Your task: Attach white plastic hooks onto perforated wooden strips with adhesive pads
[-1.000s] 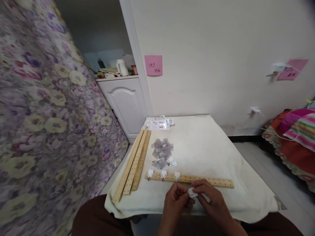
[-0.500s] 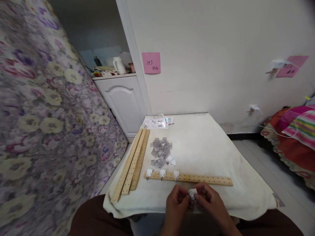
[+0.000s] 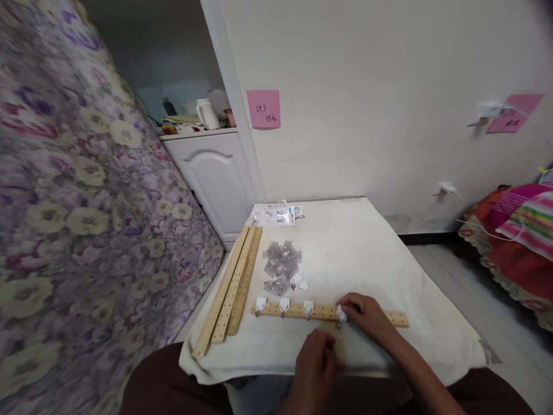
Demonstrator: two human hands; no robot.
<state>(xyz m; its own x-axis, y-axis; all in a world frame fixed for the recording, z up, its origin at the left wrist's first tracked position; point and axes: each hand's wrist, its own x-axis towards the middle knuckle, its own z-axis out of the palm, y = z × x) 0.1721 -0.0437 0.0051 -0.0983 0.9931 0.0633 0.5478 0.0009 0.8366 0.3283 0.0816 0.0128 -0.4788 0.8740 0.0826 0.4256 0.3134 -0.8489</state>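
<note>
My right hand [image 3: 363, 314] pinches a white adhesive hook [image 3: 341, 314] at the perforated wooden strip [image 3: 324, 312] that lies crosswise near the table's front. To its left, several similar white hooks [image 3: 308, 307] sit in a row on the strip, metal hooks toward me. My left hand [image 3: 315, 360] is just in front of the strip with its fingers curled together. Whether it holds anything is hidden. Beyond the strip are a few loose white hooks [image 3: 299, 282] and a pile of small clear-wrapped pieces [image 3: 283, 262].
More perforated wooden strips [image 3: 233, 288] lie side by side along the table's left edge. At the far left corner is clear packaging [image 3: 272, 215]. A cream cloth [image 3: 354, 248] covers the table. A floral curtain [image 3: 86, 230] hangs to the left, and a wall [image 3: 367, 115] stands behind.
Both hands held the hook in front of the strip. My right hand has carried it forward onto the strip, while my left hand has let go of it and stayed near the front edge.
</note>
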